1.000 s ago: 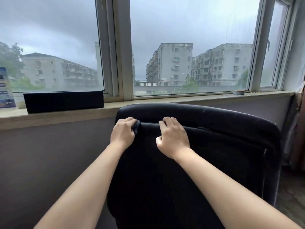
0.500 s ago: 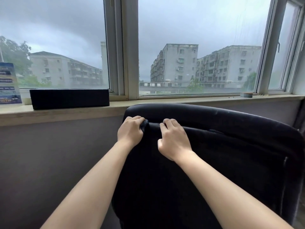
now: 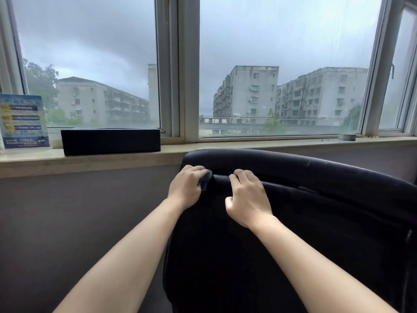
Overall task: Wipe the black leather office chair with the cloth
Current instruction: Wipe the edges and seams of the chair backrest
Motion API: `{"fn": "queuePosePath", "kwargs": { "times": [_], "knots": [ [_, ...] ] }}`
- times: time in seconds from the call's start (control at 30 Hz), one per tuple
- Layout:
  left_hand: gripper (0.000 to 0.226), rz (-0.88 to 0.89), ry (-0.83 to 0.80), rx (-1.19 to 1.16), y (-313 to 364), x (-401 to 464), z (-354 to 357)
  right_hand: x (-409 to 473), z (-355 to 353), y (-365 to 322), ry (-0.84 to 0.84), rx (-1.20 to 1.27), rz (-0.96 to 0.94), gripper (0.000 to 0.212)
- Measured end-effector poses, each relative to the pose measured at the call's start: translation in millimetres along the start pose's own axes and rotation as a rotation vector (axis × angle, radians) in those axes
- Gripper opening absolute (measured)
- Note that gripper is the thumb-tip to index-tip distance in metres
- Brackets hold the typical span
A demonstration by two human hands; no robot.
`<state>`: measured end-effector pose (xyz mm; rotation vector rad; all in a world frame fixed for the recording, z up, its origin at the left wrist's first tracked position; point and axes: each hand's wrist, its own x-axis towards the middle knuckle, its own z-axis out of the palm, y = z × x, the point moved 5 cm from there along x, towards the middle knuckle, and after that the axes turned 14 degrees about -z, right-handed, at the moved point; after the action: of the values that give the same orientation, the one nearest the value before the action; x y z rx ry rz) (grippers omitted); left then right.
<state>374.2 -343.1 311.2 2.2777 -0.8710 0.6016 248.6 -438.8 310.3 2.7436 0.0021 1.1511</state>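
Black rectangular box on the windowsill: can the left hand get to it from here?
Probably yes: the black rectangular box lies up-left of the left hand, nothing between them, though that hand grips the dark cloth.

Chair (image 3: 316, 211), centre right: black. Cloth (image 3: 206, 180) on it: black. Box (image 3: 110, 141), left on sill: black. Sill (image 3: 90, 158): cream. Leaflet (image 3: 22, 120), far left: blue, yellow bands. Wall (image 3: 79, 211), lower left: grey-mauve. Window frames (image 3: 188, 75): white.

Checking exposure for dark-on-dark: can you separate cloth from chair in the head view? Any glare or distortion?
Head view: flat overcast backlight, no glare; dark cloth barely separates from the black chair, visible mainly as an edge between the left hand and right hand; wide-angle bending of the window frame; distant buildings hazy.
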Motion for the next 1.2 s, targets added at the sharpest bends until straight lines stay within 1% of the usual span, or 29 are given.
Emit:
{"fn": "queuePosePath", "kwargs": {
  "times": [0.13,0.23,0.37,0.47,0.6,0.7,0.77,0.87,0.97,1.0,1.2],
  "knots": [
    [0.025,-0.087,0.039,0.026,-11.6,2.6,4.3,-2.6,1.3,3.0,0.004,-0.012,-0.031,0.042],
    [0.027,-0.142,0.044,0.053,-14.4,3.7,5.6,-4.2,3.1,3.9,0.001,-0.039,-0.040,0.045],
    [0.030,-0.117,0.001,0.075,-13.0,6.6,3.2,-10.3,6.9,6.3,-0.047,-0.096,-0.105,0.054],
    [0.033,-0.097,-0.043,0.134,-9.9,10.5,1.3,-12.3,9.7,9.9,-0.083,-0.116,-0.131,0.059],
    [0.036,-0.100,-0.067,0.173,-8.4,12.3,-0.5,-8.9,13.2,11.1,-0.071,-0.140,-0.163,0.056],
    [0.037,-0.104,-0.057,0.168,-9.8,11.8,0.8,-9.1,12.9,9.8,0.028,-0.127,-0.165,0.045],
    [0.037,-0.116,-0.042,0.160,-9.4,11.6,-1.4,-5.5,4.9,8.5,0.140,-0.097,-0.138,0.038],
    [0.040,-0.128,-0.047,0.174,-7.5,12.3,-4.9,5.1,-12.6,23.0,0.228,-0.173,0.018,0.039],
    [0.039,-0.130,-0.064,0.196,-3.7,12.2,-5.4,9.8,-21.8,48.1,0.153,-0.227,0.227,0.042],
    [0.039,-0.131,-0.065,0.202,-2.5,12.7,-5.6,9.5,-21.7,51.9,0.117,-0.238,0.256,0.044],
    [0.040,-0.151,-0.053,0.185,-1.3,15.3,-6.8,17.0,-25.1,58.6,0.037,-0.304,0.247,0.062]
  ]
}}
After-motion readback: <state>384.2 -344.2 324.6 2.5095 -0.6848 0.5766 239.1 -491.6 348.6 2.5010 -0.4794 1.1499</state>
